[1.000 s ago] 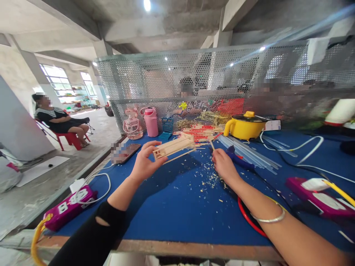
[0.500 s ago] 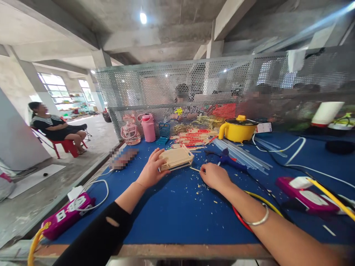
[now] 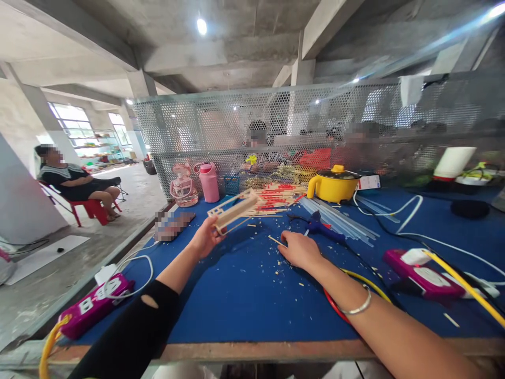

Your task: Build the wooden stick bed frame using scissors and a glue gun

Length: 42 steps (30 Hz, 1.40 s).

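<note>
My left hand [image 3: 208,235] is closed on the near end of a small wooden stick frame [image 3: 236,211], tilted above the blue tabletop. A short thin wooden stick [image 3: 276,241] is pinched in my right hand [image 3: 300,249], close to the table and pointing toward the left. Just beyond the right hand lies a blue glue gun [image 3: 325,229] with a dark front end. A pile of red-tipped wooden sticks [image 3: 276,198] is behind the frame, and clear glue sticks [image 3: 347,223] lie to the right of it.
A yellow electric pot [image 3: 335,187], pink bottle [image 3: 209,183] and clear pink bottle [image 3: 183,187] stand along a perforated metal screen [image 3: 221,126]. Purple power strips [image 3: 97,305] with cables lie at both sides. Wood scraps dot the blue mat [image 3: 236,305]. A person [image 3: 74,181] sits at left.
My left hand has turned and raised the wooden frame, now gripping it by its near end. The right hand still pinches the stick, now angled differently and shifted slightly left.
</note>
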Tool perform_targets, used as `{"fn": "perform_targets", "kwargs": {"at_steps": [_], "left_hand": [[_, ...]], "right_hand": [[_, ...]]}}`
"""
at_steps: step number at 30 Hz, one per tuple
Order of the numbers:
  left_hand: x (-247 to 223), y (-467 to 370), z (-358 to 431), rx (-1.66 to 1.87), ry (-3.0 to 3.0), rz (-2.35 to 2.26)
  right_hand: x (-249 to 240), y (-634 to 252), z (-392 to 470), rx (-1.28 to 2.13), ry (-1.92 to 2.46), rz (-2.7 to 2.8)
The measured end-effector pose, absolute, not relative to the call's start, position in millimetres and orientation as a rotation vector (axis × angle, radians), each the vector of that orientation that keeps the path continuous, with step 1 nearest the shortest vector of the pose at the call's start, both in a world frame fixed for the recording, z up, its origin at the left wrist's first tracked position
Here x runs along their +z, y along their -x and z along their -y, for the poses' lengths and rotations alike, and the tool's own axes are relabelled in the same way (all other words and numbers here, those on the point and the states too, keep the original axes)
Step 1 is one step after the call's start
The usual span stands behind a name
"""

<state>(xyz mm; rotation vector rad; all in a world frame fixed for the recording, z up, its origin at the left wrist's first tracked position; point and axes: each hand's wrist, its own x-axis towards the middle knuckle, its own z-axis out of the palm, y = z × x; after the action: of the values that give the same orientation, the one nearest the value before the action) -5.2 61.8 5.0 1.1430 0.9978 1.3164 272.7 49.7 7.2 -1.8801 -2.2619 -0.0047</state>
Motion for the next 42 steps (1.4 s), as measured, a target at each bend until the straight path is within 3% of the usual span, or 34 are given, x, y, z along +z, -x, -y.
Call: {"fn": "perform_targets", "kwargs": {"at_steps": [7,11,17,22,28,33,42], "left_hand": [[29.4,12.8,-44.3,1.302,-0.849,-0.643],[14.2,17.0,-37.4,1.408,-1.290,-0.875],[-4.9,30.2,-21.3,1.080,-1.872,-1.256],[1.6,25.8,-19.9,1.065,-2.102,-1.359],[-3.9,23.3,-17.8,0.810,-2.261,-1.428],[-8.3,23.2,-24.7,0.926,-2.253,-1.444],[-21.8,19.3,-35.8,1.086,-2.141,-1.367]], "right_hand": [[6.5,-274.8,-50.5,-0.008,1.913,2.229],[11.2,-279.4,-53.0,-0.014,1.952,2.146],[15.0,-282.2,-56.1,-0.014,1.980,2.043],[32.1,-288.9,-63.0,-0.052,1.903,1.976],[63.0,-333.9,-79.4,-0.002,1.868,2.048],[50.7,-343.8,-70.8,0.022,1.904,2.099],[23.5,-275.5,-65.0,0.161,1.961,2.392]]}}
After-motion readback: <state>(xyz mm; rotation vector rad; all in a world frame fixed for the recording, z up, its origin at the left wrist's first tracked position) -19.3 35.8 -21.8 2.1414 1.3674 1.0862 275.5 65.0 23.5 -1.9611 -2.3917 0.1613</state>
